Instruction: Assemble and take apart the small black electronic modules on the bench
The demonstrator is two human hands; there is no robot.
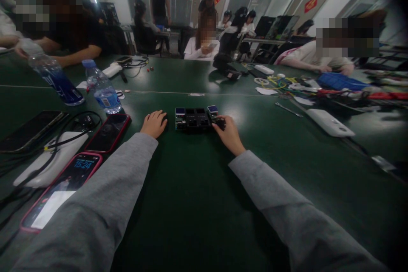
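A small black block of electronic modules (195,119) with blue-topped parts at its two ends lies on the dark green table (197,187) in front of me. My right hand (228,133) rests at its right end, fingers curled against the block and touching it. My left hand (154,123) lies on the table just left of the block, fingers loosely curled, a small gap between it and the block, with nothing in it. Both arms wear grey sleeves.
At the left lie a pink-cased phone (62,189) with its screen lit, a red-cased phone (109,132), a white power bank (47,157) with cables and two water bottles (102,92). Tools, wires and a white box (328,122) lie at the right. Other people sit around the table.
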